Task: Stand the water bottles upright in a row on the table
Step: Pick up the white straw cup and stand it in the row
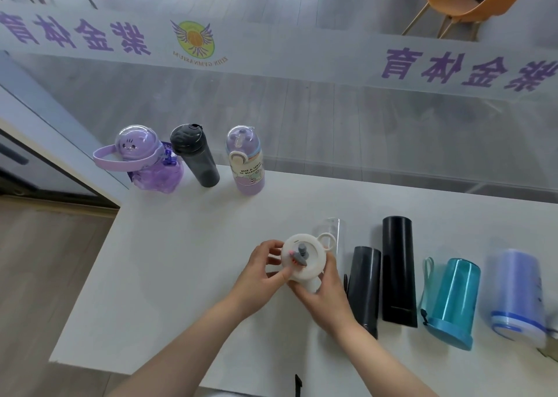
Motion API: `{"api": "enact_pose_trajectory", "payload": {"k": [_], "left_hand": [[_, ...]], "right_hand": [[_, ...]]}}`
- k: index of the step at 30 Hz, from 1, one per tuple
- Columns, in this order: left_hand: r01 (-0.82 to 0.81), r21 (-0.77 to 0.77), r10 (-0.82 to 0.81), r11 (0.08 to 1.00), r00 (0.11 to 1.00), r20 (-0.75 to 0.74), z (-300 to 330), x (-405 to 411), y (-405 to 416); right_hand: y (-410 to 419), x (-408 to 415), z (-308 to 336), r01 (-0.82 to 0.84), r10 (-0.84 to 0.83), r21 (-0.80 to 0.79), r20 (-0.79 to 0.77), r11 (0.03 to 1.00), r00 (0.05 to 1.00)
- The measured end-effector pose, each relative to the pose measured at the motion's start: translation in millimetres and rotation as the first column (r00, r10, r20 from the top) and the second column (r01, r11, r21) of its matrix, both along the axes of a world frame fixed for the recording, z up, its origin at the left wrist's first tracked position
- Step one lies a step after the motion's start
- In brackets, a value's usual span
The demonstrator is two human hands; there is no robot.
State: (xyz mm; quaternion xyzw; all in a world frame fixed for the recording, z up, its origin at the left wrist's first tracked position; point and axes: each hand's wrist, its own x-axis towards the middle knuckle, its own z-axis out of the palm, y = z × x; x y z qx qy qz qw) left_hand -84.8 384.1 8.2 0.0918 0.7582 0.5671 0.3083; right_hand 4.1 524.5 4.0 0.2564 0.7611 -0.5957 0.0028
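Both my hands hold a white bottle (305, 262) with a round lid and a grey spout, lifted above the white table (169, 260). My left hand (262, 271) grips the lid's left side and my right hand (324, 294) wraps the body. Three bottles stand upright at the far left: a purple bear-domed one (145, 161), a dark grey one (196, 158) and a lilac one (246, 162). Lying on their sides to the right are a clear bottle (335, 233), a dark grey bottle (363, 285), a black bottle (397, 269), a teal bottle (451, 300) and a blue-white bottle (517, 294).
A glass wall with purple lettering (302, 49) runs just behind the table's far edge. The table's left edge drops to a wooden floor (39, 276). An orange chair (465, 1) stands beyond the glass.
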Motion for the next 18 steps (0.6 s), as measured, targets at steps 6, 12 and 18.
{"api": "enact_pose_trajectory", "payload": {"k": [6, 12, 18], "left_hand": [[0.118, -0.405, -0.184, 0.907, 0.975, -0.129, -20.7, -28.9, -30.1], [0.161, -0.847, -0.402, 0.506, 0.913, -0.067, -46.9, -51.4, -68.1], [0.225, -0.903, -0.476, 0.367, 0.879, 0.026, -53.8, -46.7, -65.3]], "right_hand": [[2.2, -22.6, -5.8, 0.009, -0.006, 0.09, -0.025, 0.996, 1.0], [19.2, -60.3, -12.4, -0.048, 0.054, 0.099, -0.054, 0.994, 0.997], [36.4, -101.9, -11.8, -0.094, 0.102, 0.132, -0.05, 0.987, 0.994]]}}
